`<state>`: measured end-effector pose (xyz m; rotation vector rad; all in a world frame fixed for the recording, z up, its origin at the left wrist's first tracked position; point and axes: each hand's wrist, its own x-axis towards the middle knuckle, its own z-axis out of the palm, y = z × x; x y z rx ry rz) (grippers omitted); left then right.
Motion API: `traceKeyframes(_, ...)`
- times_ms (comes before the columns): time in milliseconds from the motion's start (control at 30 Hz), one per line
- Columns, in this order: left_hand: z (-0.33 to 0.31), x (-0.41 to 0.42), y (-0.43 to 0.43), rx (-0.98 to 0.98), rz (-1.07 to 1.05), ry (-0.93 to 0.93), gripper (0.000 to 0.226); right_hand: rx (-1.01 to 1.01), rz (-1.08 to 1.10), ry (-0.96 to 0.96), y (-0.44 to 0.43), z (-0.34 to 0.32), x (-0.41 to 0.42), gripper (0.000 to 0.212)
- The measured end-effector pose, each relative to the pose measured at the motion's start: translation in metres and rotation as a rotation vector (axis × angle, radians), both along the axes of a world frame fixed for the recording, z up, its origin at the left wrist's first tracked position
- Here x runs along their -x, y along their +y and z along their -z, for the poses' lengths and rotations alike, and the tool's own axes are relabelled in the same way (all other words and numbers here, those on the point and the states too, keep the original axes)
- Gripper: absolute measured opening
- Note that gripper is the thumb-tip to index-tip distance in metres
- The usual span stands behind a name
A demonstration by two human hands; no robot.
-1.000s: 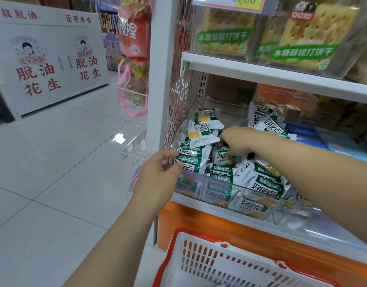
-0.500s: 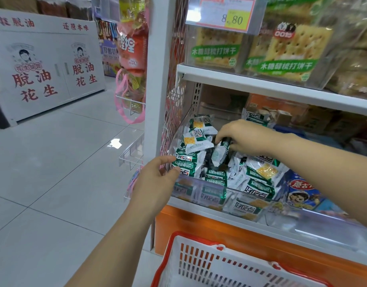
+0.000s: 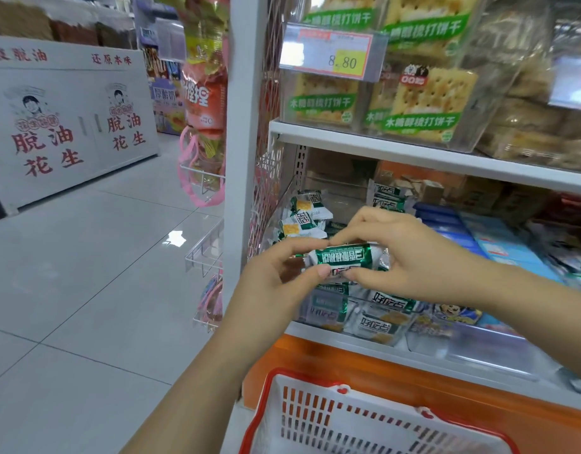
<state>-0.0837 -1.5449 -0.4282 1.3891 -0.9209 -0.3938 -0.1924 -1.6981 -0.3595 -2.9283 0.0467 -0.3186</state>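
A small green and white snack packet is held level in front of the shelf, above the clear bin full of like packets. My left hand pinches its left end between thumb and fingers. My right hand grips its right end, fingers curled over the top. A white basket with a red rim sits below my arms at the bottom of the view.
A white shelf upright stands just left of my hands. The shelf above carries cracker boxes and a price tag. Blue packs lie to the right. Tiled floor opens to the left, with a white display cabinet beyond.
My right hand lifted one packet out of the bin and drew it toward me. My left hand left the bin's front edge and took hold of the packet's other end.
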Motion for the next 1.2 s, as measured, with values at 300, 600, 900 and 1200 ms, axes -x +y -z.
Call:
traceKeyframes(300, -0.002, 0.008, -0.001, 0.101, 0.025, 0.298, 0.020, -0.228, 0.088, -0.148, 0.009, 0.002, 0.011, 0.033)
traceKeyframes(600, 0.001, 0.003, -0.005, 0.210, 0.023, 0.508, 0.024, -0.821, 0.173, -0.379, 0.020, 0.010, 0.018, 0.011)
traceKeyframes(900, -0.003, 0.008, -0.003, 0.172, 0.056, 0.573, 0.021, -1.020, 0.294, -0.465, 0.019, 0.020, 0.013, 0.017)
traceKeyframes(1200, -0.001, 0.015, -0.002, -0.044, 0.102, 0.599, 0.040, -1.067, 0.453, -0.389, 0.020, 0.028, 0.005, 0.041)
